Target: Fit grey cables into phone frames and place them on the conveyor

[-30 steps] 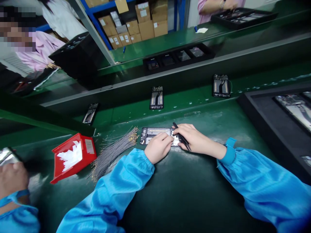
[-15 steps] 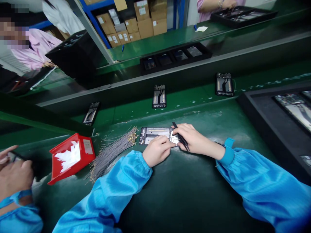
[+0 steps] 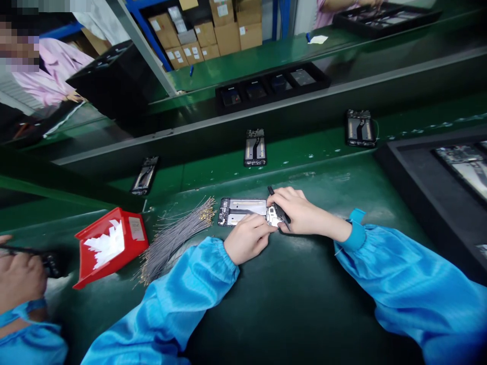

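An opened phone (image 3: 246, 204) lies lengthwise on the green bench, its inner frame and circuit board facing up. My left hand (image 3: 249, 238) is closed at the phone's lower edge, index finger stretched along the board end. Between the fingers of my right hand (image 3: 299, 210) is a pair of black tweezers (image 3: 280, 212), held over the phone's right end. The tweezer tips are too close to my fingers to show what they touch. Left of the phone lies a bundle of thin grey cables (image 3: 177, 241) with gold-coloured ends.
A red bin (image 3: 139, 241) holds white slips. Beside it, a co-worker's hand (image 3: 21, 279) is on another phone. Along the raised strip lie more opened phones (image 3: 255, 148). A black tray (image 3: 403, 167) with phones stands at right. Other people are across the bench.
The view has shifted slightly. My right hand and the tweezers have turned a little over the phone's board end; my left hand stays at its edge. The co-worker's hand has moved left.
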The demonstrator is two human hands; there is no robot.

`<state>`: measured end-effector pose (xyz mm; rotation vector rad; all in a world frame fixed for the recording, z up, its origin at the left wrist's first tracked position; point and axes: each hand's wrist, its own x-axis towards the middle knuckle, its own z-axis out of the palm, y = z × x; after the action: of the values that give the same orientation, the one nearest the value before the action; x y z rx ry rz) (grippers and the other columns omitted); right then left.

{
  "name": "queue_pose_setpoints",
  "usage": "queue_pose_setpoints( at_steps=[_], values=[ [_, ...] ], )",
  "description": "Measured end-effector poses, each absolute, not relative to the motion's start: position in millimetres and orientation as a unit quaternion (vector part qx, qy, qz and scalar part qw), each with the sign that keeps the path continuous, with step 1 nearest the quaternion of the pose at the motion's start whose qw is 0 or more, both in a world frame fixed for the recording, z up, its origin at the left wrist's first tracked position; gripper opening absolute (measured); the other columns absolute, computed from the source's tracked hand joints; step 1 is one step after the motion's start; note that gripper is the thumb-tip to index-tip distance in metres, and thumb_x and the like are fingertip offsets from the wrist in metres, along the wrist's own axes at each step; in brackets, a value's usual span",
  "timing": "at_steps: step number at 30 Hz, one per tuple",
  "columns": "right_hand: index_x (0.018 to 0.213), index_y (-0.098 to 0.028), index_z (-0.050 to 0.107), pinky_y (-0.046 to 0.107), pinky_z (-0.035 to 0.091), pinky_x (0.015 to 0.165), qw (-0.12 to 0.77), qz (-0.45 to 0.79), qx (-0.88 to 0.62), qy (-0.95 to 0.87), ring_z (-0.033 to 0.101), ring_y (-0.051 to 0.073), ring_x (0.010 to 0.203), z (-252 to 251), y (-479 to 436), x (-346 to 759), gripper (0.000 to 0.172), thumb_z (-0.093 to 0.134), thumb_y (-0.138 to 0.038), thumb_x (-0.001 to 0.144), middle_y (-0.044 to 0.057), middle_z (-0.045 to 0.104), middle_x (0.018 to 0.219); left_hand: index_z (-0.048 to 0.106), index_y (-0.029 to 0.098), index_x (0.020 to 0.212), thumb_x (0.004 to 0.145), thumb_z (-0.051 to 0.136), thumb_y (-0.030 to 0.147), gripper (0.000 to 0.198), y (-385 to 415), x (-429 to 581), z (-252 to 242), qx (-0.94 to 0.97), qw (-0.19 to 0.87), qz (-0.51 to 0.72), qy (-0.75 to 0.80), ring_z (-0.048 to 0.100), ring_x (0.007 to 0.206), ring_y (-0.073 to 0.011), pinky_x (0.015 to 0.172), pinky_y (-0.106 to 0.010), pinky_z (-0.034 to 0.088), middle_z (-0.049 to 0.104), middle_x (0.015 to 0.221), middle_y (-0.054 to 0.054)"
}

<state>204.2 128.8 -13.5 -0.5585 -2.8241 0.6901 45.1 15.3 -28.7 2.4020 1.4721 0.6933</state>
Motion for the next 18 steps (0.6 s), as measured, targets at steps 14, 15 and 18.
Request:
queue_pose_setpoints(
  at_steps=[14, 15, 18],
  values=[
    [0.102, -0.023, 0.042, 0.038, 0.030, 0.079, 0.066, 0.272, -0.187, -0.942, 0.038, 0.026, 0.096, -15.6, 135.5, 205.4, 0.040, 0.057, -0.022, 0.064, 0.007, 0.045, 0.104, 0.063, 0.021, 0.100, 0.087, 0.038, 0.017, 0.028, 17.7, 14.9, -29.4, 0.838, 0.120, 0.243, 0.473, 0.046, 0.073, -0.0122, 0.068, -0.023, 0.042, 0.049, 0.076, -0.003],
    [0.102, -0.023, 0.042, 0.038, 0.030, 0.079, 0.065, 0.270, -0.188, -0.942, 0.038, 0.026, 0.096, -15.7, 135.6, 205.3, 0.041, 0.057, -0.023, 0.064, 0.007, 0.045, 0.104, 0.064, 0.022, 0.099, 0.088, 0.038, 0.018, 0.028, 17.9, 15.1, -30.7, 0.837, 0.116, 0.245, 0.475, 0.045, 0.072, -0.0119, 0.067, -0.022, 0.042, 0.048, 0.075, -0.003],
    [0.101, -0.023, 0.042, 0.038, 0.030, 0.079, 0.061, 0.262, -0.191, -0.944, 0.038, 0.026, 0.097, -15.4, 135.4, 204.4, 0.041, 0.058, -0.025, 0.064, 0.007, 0.045, 0.104, 0.064, 0.023, 0.098, 0.088, 0.039, 0.019, 0.028, 18.5, 16.5, -31.8, 0.836, 0.109, 0.249, 0.477, 0.044, 0.069, -0.0110, 0.066, -0.021, 0.041, 0.047, 0.073, -0.002]
  ],
)
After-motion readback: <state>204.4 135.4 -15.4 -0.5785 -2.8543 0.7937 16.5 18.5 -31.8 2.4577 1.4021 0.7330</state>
